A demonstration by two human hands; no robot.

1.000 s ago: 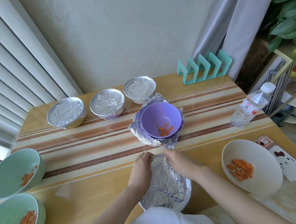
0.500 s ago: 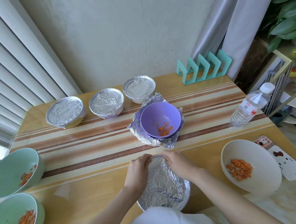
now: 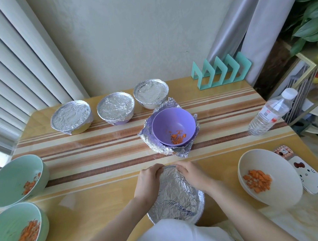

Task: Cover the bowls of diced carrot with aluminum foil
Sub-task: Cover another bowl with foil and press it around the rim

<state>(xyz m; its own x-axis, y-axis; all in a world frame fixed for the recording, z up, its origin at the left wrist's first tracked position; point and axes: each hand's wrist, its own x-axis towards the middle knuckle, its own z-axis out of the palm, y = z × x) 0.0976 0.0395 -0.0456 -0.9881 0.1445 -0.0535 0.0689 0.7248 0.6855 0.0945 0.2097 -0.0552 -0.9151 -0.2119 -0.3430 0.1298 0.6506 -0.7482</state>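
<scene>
A foil-covered bowl (image 3: 178, 197) sits at the table's near edge. My left hand (image 3: 148, 178) grips its far-left rim, fingers curled over the foil. My right hand (image 3: 190, 172) presses the foil down on the far-right rim. Beyond them a purple bowl (image 3: 173, 127) with diced carrot stands uncovered on a crumpled foil sheet (image 3: 164, 148). Three foil-covered bowls (image 3: 115, 108) line the back. Two green bowls (image 3: 17, 175) at the left and a cream bowl (image 3: 269, 181) at the right hold carrot, uncovered.
A water bottle (image 3: 271, 113) stands at the right, a teal rack (image 3: 221, 71) at the back, a patterned phone (image 3: 304, 174) beside the cream bowl. Blinds run along the left, a plant and shelf at the right. The striped table (image 3: 97, 154) is bare in its middle.
Both hands have shifted slightly along the far rim of the near bowl, still working the foil down. Nothing else moved.
</scene>
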